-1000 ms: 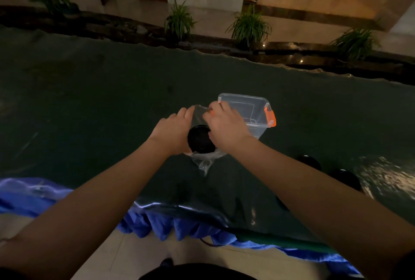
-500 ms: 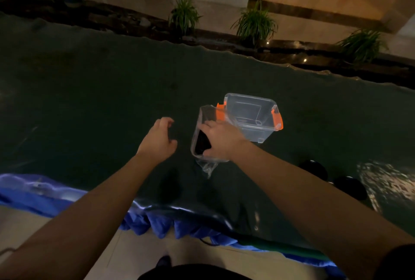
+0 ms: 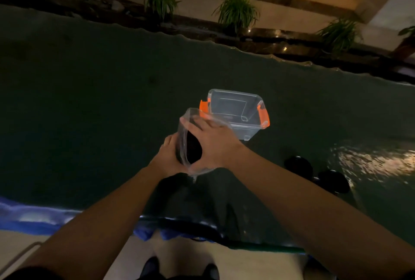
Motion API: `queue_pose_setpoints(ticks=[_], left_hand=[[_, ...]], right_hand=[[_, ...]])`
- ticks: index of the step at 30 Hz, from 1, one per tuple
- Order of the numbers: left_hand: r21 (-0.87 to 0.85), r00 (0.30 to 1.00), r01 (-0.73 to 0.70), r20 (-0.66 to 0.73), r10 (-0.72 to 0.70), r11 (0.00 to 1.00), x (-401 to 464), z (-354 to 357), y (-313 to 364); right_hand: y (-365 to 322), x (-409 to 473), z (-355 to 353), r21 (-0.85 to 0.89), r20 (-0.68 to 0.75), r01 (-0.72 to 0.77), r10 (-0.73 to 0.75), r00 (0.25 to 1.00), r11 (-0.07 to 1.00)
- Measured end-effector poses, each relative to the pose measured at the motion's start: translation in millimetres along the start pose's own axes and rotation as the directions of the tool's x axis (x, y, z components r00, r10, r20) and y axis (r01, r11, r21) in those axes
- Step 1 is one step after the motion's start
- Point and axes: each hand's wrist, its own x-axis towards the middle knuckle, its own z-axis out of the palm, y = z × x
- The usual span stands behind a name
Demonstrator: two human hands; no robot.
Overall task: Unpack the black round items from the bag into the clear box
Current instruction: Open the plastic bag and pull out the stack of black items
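1. Black round item sits inside the clear bag, held up above the dark tabletop, roughly at its middle and toward the near edge.
2. Right hand is over the bag's right side, fingers spread along the plastic, thumb curling under the item, so it's gripping bag and item together.
3. Left hand cups the bag's left side from below; its fingers are mostly hidden behind the plastic, so how tightly it grips I cannot tell.
4. Bag mouth tilts up and away, toward the clear box just beyond, with orange latches on its ends.
5. The box looks empty, nothing dark inside it!
6. Two more black round pieces lie on the tabletop off to the right, near the front edge, outside the box.
7. My read: early going. This item needs to come out of the bag and into the box, and those loose pieces may need boxing too.
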Motion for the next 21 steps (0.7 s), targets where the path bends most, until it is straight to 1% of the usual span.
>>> queue_pose_setpoints(ticks=[2, 4, 6, 7, 10, 11, 16, 18, 21], left_hand=[[-0.188, 0.999, -0.030, 0.009, 0.032, 0.982, 6.8, 9.9, 3.9], [-0.235, 1.000, -0.029, 0.000, 0.029, 0.972, 10.7, 17.6, 6.9], [-0.206, 1.000, -0.030, -0.003, 0.029, 0.978, 13.4, 24.9, 7.6], [-0.225, 1.000, -0.023, -0.015, 0.020, 0.974, 14.9, 27.0, 6.2], [-0.221, 1.000, 0.029, -0.006, -0.031, 0.975, 18.0, 23.4, 3.8], [-0.213, 0.999, 0.041, 0.007, -0.041, 0.976, 17.3, 19.1, 5.8], [-0.218, 0.999, -0.004, 0.037, 0.013, 0.976, 13.4, 2.1, 10.0], [-0.174, 0.997, -0.029, 0.063, 0.040, 0.984, 10.5, -6.9, 15.9], [-0.009, 0.991, -0.095, 0.092, 0.095, 0.995, 5.3, -23.0, 21.6]], right_hand=[[3.3, -2.3, 0.8, -0.002, -0.018, -0.008, 0.008, 1.000, 1.000], [6.1, -4.6, 1.4, 0.010, -0.037, -0.023, 0.023, 0.999, 1.000], [9.2, -6.8, 3.1, 0.019, -0.045, -0.034, 0.035, 0.998, 0.999], [10.5, -7.6, 4.0, 0.022, -0.044, -0.042, 0.042, 0.998, 0.999], [13.6, -8.1, 5.2, 0.021, -0.040, -0.070, 0.071, 0.997, 0.997], [14.7, -7.9, 5.0, 0.021, -0.040, -0.066, 0.067, 0.997, 0.998], [16.0, -9.8, 5.5, 0.094, -0.018, 0.012, -0.010, 1.000, 0.996], [13.9, -9.6, 6.6, 0.099, -0.033, 0.039, -0.036, 0.999, 0.994], [10.0, -8.6, 7.9, 0.130, -0.113, 0.103, -0.089, 0.990, 0.986]])
